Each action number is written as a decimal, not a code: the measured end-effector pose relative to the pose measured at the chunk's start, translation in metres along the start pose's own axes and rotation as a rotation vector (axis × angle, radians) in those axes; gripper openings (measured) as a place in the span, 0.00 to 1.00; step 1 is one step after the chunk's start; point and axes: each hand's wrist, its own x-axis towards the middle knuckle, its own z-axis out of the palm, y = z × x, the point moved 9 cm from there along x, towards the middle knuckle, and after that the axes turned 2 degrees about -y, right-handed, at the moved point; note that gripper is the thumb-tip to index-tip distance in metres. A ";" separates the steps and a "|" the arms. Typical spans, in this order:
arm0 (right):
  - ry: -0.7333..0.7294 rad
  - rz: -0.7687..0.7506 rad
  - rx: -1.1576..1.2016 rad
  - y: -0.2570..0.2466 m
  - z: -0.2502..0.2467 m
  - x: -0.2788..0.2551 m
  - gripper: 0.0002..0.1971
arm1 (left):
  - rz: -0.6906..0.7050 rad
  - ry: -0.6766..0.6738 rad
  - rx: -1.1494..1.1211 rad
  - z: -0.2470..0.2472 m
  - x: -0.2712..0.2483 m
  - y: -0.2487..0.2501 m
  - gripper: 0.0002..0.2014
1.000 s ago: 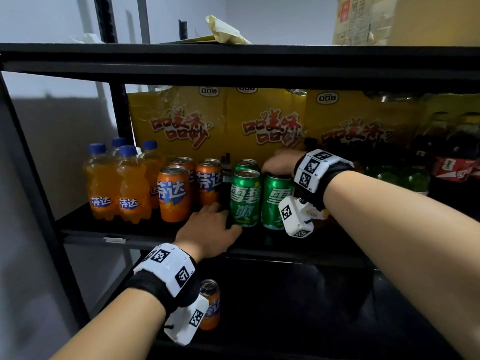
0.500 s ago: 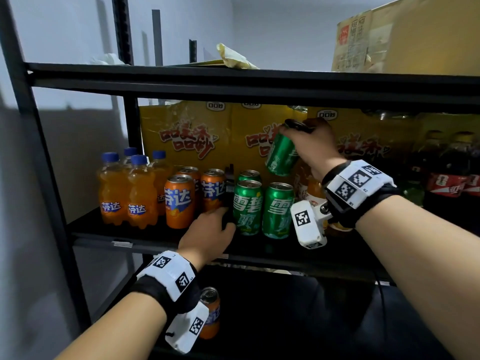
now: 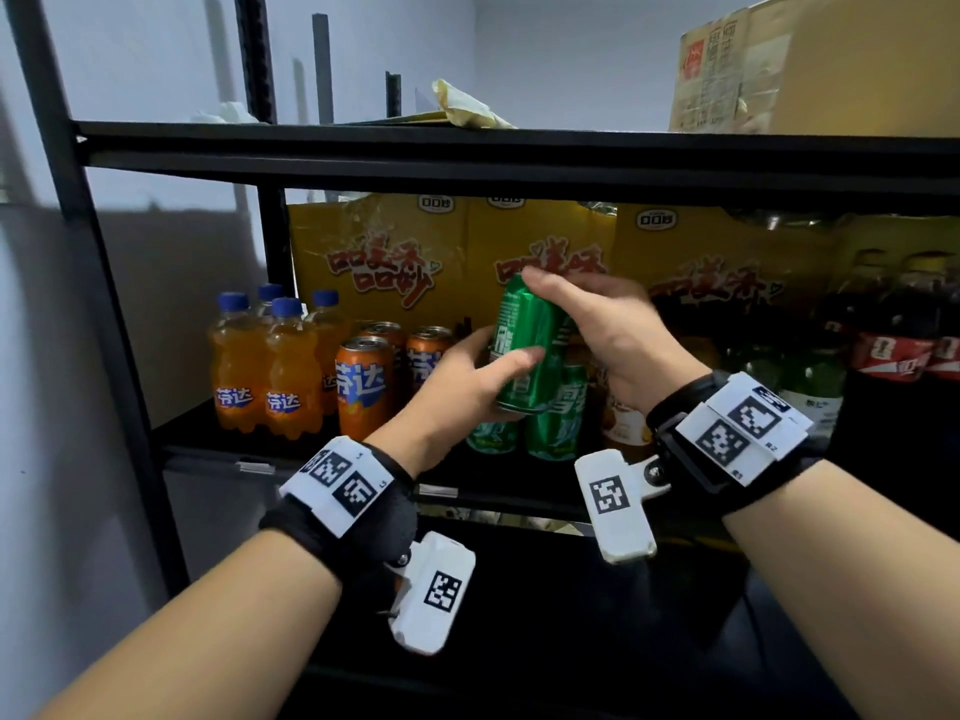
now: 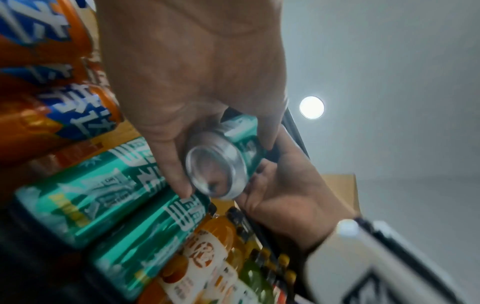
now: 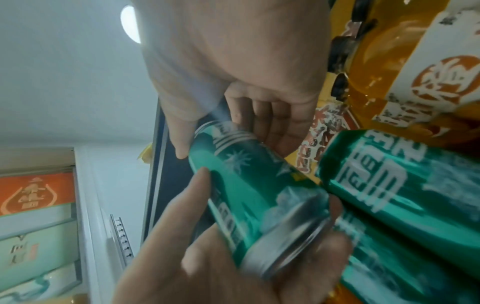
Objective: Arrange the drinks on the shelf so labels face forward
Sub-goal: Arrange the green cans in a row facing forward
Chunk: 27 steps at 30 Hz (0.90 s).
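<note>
A green can [image 3: 524, 335] is held in the air in front of the middle shelf, tilted a little. My right hand [image 3: 597, 324] grips its top end, and my left hand [image 3: 467, 381] curls round its bottom end [image 4: 215, 170]. In the right wrist view the green can [image 5: 249, 185] lies between both hands, its silver base toward the camera. Below it two more green cans [image 3: 556, 418] stand on the black shelf [image 3: 208, 449] with labels forward. Orange cans [image 3: 363, 387] and orange bottles [image 3: 260, 376] stand to the left.
Yellow cartons [image 3: 379, 262] line the back of the shelf. Dark cola bottles [image 3: 904, 324] and green bottles [image 3: 810, 376] stand at the right, with an orange juice bottle [image 3: 623, 423] beside the green cans. A cardboard box [image 3: 810, 65] sits on the upper shelf [image 3: 467, 153].
My right hand lifted a green can from behind the front cans and brought it forward. My left hand left the shelf edge and rose to take hold of the can's lower end.
</note>
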 end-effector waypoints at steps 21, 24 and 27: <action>-0.125 0.035 0.031 0.028 -0.004 -0.029 0.24 | -0.106 -0.098 -0.229 0.019 -0.011 -0.010 0.26; -0.100 0.021 0.041 0.030 -0.004 -0.029 0.25 | -0.069 -0.053 -0.184 0.017 -0.010 -0.009 0.29; -0.048 0.009 0.106 0.033 -0.007 -0.027 0.25 | -0.080 -0.057 -0.184 0.020 -0.009 -0.012 0.30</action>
